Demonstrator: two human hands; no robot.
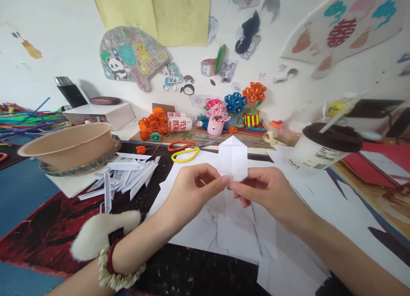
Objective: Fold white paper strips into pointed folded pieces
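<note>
A small folded piece of white paper (232, 159) stands upright between my two hands, its top corners folded down to a blunt point. My left hand (200, 187) pinches its lower left edge between thumb and fingers. On the lower right edge, my right hand (264, 187) grips it the same way, and the two thumbs almost meet at the bottom. Beneath both hands lie several loose white paper sheets (224, 232). Folded white paper strips (128, 176) are heaped to the left of my left hand.
Scissors with red and yellow handles (185, 155) lie behind the papers. A lidded drink cup (326, 148) with a straw stands at right, a beige bowl (70, 142) at left. Handmade flowers (218, 110) line the wall. A fluffy white object (92, 236) sits by my left forearm.
</note>
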